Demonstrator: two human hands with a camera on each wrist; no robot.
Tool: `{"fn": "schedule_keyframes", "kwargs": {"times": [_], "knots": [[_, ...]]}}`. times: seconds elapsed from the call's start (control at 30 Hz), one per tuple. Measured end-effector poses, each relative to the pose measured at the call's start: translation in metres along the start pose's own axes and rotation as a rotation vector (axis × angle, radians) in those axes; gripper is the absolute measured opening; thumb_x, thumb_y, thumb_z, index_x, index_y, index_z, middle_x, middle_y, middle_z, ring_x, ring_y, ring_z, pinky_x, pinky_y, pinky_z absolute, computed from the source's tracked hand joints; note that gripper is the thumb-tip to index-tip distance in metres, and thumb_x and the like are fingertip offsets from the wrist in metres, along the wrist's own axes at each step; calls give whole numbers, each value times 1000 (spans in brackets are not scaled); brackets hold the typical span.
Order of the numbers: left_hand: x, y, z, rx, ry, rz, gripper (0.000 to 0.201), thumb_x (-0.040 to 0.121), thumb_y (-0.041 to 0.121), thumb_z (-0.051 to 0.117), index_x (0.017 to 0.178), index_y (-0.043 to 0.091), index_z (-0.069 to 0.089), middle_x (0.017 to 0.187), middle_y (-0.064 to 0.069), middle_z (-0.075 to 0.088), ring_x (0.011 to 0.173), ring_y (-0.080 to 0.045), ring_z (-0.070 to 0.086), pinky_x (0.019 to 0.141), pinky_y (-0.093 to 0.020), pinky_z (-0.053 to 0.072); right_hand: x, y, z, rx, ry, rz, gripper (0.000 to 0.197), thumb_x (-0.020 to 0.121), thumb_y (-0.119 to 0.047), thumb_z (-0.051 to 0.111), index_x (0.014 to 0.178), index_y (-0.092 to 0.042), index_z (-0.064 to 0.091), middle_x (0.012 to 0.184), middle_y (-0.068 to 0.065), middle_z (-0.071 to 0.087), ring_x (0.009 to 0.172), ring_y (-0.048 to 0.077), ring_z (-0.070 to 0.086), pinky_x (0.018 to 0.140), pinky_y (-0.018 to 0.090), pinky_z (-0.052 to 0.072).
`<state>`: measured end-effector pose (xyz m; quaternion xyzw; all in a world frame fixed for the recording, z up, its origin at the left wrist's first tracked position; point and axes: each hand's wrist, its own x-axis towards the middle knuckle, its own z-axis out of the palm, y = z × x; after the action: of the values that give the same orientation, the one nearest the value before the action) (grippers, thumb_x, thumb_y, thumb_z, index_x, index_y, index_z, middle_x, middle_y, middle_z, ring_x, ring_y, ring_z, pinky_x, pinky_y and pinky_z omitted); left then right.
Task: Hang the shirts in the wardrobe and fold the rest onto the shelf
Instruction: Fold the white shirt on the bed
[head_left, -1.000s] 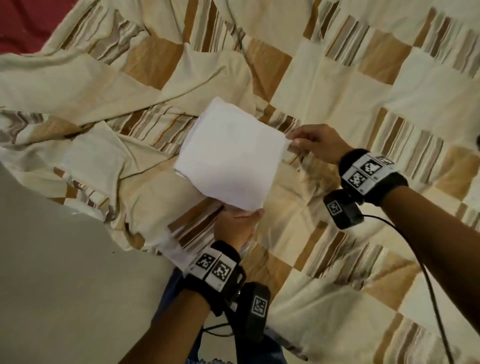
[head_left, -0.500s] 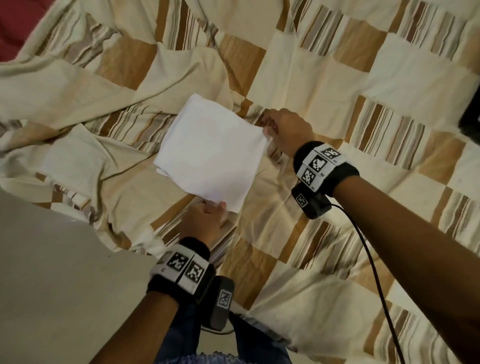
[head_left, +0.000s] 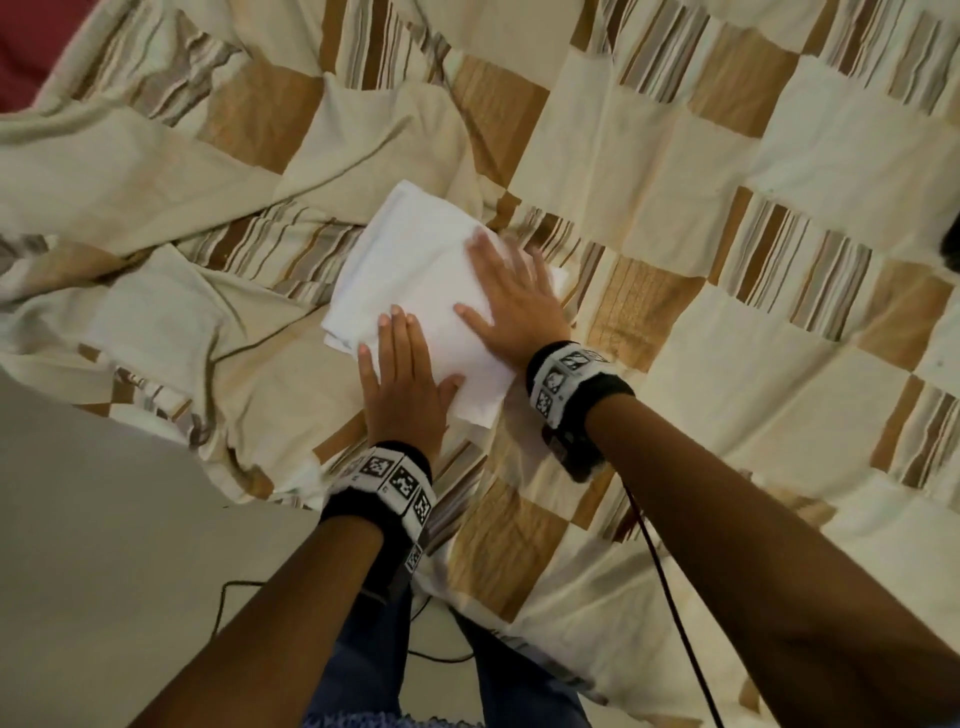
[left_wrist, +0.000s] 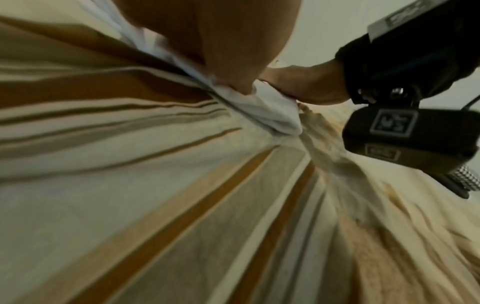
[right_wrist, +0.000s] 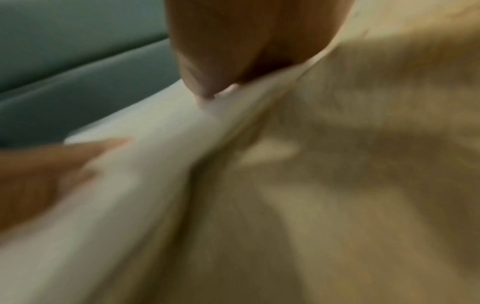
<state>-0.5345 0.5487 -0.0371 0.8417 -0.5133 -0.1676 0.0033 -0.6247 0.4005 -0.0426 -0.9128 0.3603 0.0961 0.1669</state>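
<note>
A cream, tan and striped patchwork bedcover (head_left: 675, 218) spreads across nearly the whole head view, rumpled toward the left. On it near the middle lies a folded white garment (head_left: 415, 280). The person's right hand (head_left: 511, 306) and left hand (head_left: 402, 384) both press flat on the garment with straight fingers, side by side and slightly apart, gripping nothing.
</note>
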Motion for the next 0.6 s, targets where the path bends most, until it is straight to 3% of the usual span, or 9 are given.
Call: {"fn": "schedule_keyframes", "kwargs": {"times": [0.07, 0.1, 0.2, 0.27, 0.33, 0.4, 0.43, 0.5, 0.6], "knots": [[-2, -3, -8, -174, 83, -22, 69, 85, 38, 55, 138, -3, 38, 144, -22, 38, 134, -36, 35, 110, -49, 24, 3, 8, -14, 66, 43, 179, 69, 96, -53, 29, 150, -14, 15, 157, 7, 18, 144, 25, 15, 116, 43, 8], [-5, -4, -13, -321, 140, -89, 64, 82, 32, 63, 134, -1, 42, 139, -21, 43, 129, -37, 39, 108, -46, 28, 6, 10, -23, 86, 78, 192, 66, 95, -50, 36, 148, -12, 23, 153, 9, 28, 140, 27, 25, 113, 43, 16], [-15, -10, -27, -744, 286, -515, 61, 77, 23, 74, 125, -3, 46, 121, -19, 52, 111, -34, 49, 94, -41, 39, 25, 8, -46, 226, 121, 81, 57, 92, -42, 52, 137, -9, 41, 135, 14, 49, 122, 31, 44, 99, 38, 32], [-13, -20, -26, -1058, 154, -861, 71, 71, 37, 75, 121, -7, 48, 114, -16, 58, 106, -30, 56, 94, -39, 45, 38, 5, -52, 278, 21, 59, 62, 86, -46, 61, 133, -8, 45, 130, 14, 51, 118, 30, 46, 93, 34, 34], [-5, -28, -25, -1292, 52, -995, 71, 59, 49, 73, 103, -5, 61, 105, -19, 66, 101, -33, 63, 92, -44, 51, 46, 5, -56, 333, -84, 116, 68, 78, -50, 68, 128, -9, 47, 125, 11, 54, 113, 28, 50, 85, 30, 36], [6, -28, -32, -1378, -20, -946, 40, 68, 40, 76, 87, 7, 66, 99, -15, 68, 96, -32, 65, 90, -43, 53, 51, 3, -58, 393, -167, 139, 66, 76, -51, 71, 125, -12, 51, 124, 9, 56, 112, 27, 52, 86, 29, 38], [11, -26, -34, -1392, -51, -911, 32, 75, 31, 75, 92, 6, 66, 103, -14, 68, 97, -31, 65, 90, -42, 52, 51, 2, -59, 418, -201, 135, 62, 77, -50, 70, 124, -13, 54, 126, 8, 57, 115, 27, 52, 90, 28, 38], [16, -18, -39, -1406, -71, -838, 42, 82, 18, 70, 118, -2, 57, 117, -17, 63, 105, -31, 61, 94, -43, 50, 42, -1, -64, 489, -201, 145, 56, 81, -43, 69, 126, -13, 56, 130, 9, 55, 120, 27, 50, 93, 27, 36], [22, 1, -54, -1221, 34, -632, 65, 83, 18, 68, 137, -1, 39, 135, -19, 50, 120, -31, 52, 104, -44, 41, 7, 1, -79, 731, -131, 201, 63, 88, -31, 65, 141, -12, 39, 143, 10, 44, 130, 25, 41, 100, 26, 30]]}}
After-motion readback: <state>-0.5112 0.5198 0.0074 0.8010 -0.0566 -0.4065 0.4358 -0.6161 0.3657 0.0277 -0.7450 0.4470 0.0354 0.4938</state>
